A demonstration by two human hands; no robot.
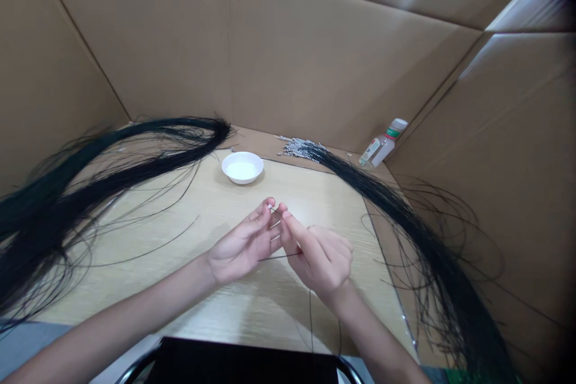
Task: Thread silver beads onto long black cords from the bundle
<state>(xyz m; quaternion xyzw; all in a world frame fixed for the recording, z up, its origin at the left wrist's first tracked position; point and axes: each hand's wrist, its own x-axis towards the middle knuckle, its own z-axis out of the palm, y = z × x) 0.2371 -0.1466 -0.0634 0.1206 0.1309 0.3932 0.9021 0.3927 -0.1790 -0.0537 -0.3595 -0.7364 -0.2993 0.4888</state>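
Observation:
Over the table, both hands meet in mid-view. My left hand [245,245] is closed in a pinch on a tiny white bead [270,207], its other fingers loosely spread. Beside it, my right hand [317,252] pinches a thin black cord [281,257] between thumb and forefinger. The cord's end runs towards the bead; whether it passes through the hole is too small to tell. Slack cord hangs below my right hand to the table's front edge. A white bowl [242,175] stands just beyond my left fingertips; its contents are hard to make out.
A thick bundle of black strands [153,169] loops across the left. Another bundle [387,197], its far end covered in small silvery-white beads [302,149], runs down the right. A clear bottle [382,145] leans at the back right. Cardboard walls [315,66] surround the table [189,303].

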